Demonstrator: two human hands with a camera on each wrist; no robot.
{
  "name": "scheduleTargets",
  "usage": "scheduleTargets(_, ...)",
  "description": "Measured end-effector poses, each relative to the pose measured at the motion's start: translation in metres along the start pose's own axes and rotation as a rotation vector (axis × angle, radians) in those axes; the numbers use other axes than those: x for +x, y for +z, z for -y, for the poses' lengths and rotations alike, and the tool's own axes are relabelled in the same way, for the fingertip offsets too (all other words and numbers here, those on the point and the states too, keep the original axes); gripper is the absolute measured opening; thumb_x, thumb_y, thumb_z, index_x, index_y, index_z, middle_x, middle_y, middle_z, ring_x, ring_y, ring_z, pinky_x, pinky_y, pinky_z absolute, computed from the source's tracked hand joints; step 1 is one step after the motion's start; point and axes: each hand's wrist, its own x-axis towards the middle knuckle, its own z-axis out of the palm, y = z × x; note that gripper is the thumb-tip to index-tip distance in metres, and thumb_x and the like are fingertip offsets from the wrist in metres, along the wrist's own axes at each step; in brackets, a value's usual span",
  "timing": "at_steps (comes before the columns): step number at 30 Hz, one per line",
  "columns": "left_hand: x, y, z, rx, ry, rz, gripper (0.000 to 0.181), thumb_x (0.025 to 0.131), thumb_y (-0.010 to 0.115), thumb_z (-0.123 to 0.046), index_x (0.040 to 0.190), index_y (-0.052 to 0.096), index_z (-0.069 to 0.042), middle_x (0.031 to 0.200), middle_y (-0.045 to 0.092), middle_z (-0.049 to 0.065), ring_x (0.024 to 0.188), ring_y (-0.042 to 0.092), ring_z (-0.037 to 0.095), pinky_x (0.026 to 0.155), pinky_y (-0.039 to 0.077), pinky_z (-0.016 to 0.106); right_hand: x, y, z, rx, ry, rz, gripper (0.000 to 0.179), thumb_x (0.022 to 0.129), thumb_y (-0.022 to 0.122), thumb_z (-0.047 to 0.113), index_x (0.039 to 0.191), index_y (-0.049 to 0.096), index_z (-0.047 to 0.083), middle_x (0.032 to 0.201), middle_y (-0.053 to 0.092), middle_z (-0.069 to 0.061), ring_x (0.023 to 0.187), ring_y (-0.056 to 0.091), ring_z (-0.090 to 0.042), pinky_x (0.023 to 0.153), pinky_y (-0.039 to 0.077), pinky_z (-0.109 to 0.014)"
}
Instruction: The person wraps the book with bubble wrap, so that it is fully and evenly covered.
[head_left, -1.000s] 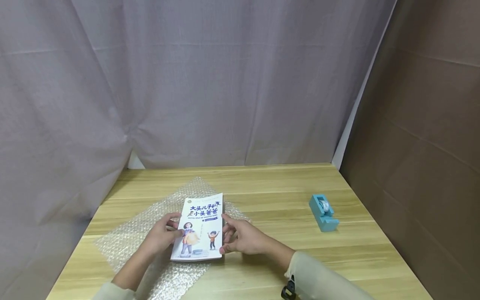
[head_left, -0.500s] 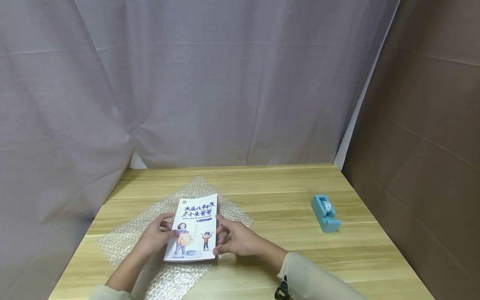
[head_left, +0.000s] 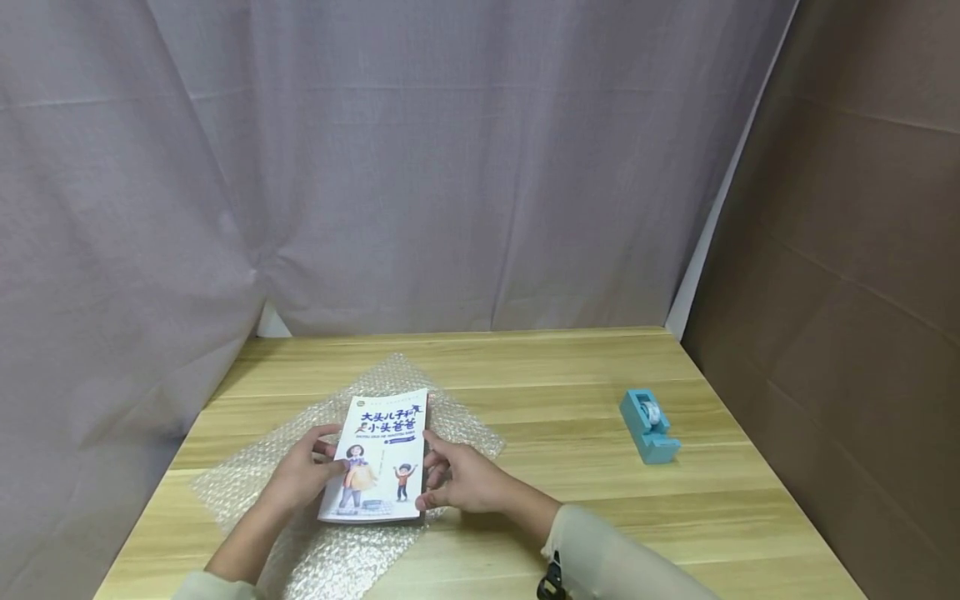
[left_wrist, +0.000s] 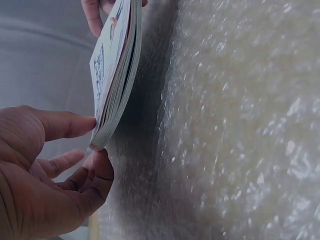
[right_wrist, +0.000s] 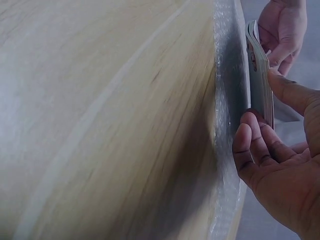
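Spanning the gap between two hands, one paperback book (head_left: 385, 479) is held just above one sheet of bubble wrap (head_left: 251, 471), toward the left of the near part of the table (head_left: 555, 417). The book is rectangular and thin, with a smooth white cover on which blue characters and two drawn figures are printed; in the left wrist view its page edges are seen to be slightly parted in layers.

The book's left edge is pinched by the left hand (head_left: 302, 473): the thumb is laid on the cover and the fingers are bent beneath, parted only by the book's thickness. The right edge is gripped likewise by the right hand (head_left: 465, 479), its thumb set against one side and its curled fingers against the other; whether the book is touched by every finger cannot be told.

The wrap is transparent, dimpled and glossy, laid flat and turned cornerwise under the book. The table is surfaced in pale, smooth, wood-grained boards. On its right side, well apart from the hands, one blue, blocky tape dispenser (head_left: 647, 427) is placed, in which one roll of tape (head_left: 652, 412) is seated. Two pale sleeves (head_left: 615, 554) are worn, and one black band (head_left: 551, 579) is seen at the right cuff. The far side is hung with creased grey cloth (head_left: 420, 167); the right side is bounded by one brown, creased surface (head_left: 840, 250).
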Motion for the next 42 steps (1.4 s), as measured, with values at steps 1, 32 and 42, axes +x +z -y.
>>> scheduleTargets(1, 0.000, 0.000, 0.000, 0.005, 0.000, -0.002, 0.068, 0.097, 0.076, -0.006, 0.159, 0.048, 0.000, 0.126, 0.063, 0.024, 0.118, 0.068, 0.039, 0.085, 0.061, 0.037, 0.001, 0.001, 0.000, -0.007, 0.003, 0.000, 0.116, 0.083, 0.097, 0.019, 0.173, 0.025, -0.001, 0.126, 0.076, -0.003, 0.099, 0.075, -0.013, 0.085, 0.058, -0.019)
scheduleTargets(32, 0.004, -0.006, 0.015, 0.078, 0.006, -0.037, 0.058, 0.101, 0.065, -0.007, 0.157, 0.052, 0.001, 0.125, 0.064, 0.019, 0.122, 0.069, 0.040, 0.098, 0.060, 0.055, 0.013, 0.015, -0.004, -0.008, 0.038, 0.034, 0.114, 0.087, 0.095, 0.020, 0.173, 0.024, -0.001, 0.128, 0.074, 0.000, 0.080, 0.069, -0.003, 0.070, 0.057, -0.018)
scheduleTargets(42, 0.007, -0.004, 0.014, 0.091, -0.023, -0.056, 0.060, 0.100, 0.061, -0.004, 0.159, 0.051, 0.000, 0.125, 0.065, 0.020, 0.118, 0.069, 0.037, 0.093, 0.061, 0.049, 0.017, 0.017, -0.002, 0.008, 0.062, 0.020, 0.114, 0.085, 0.096, 0.014, 0.173, 0.026, 0.000, 0.117, 0.076, 0.004, 0.072, 0.064, -0.007, 0.061, 0.052, -0.018)
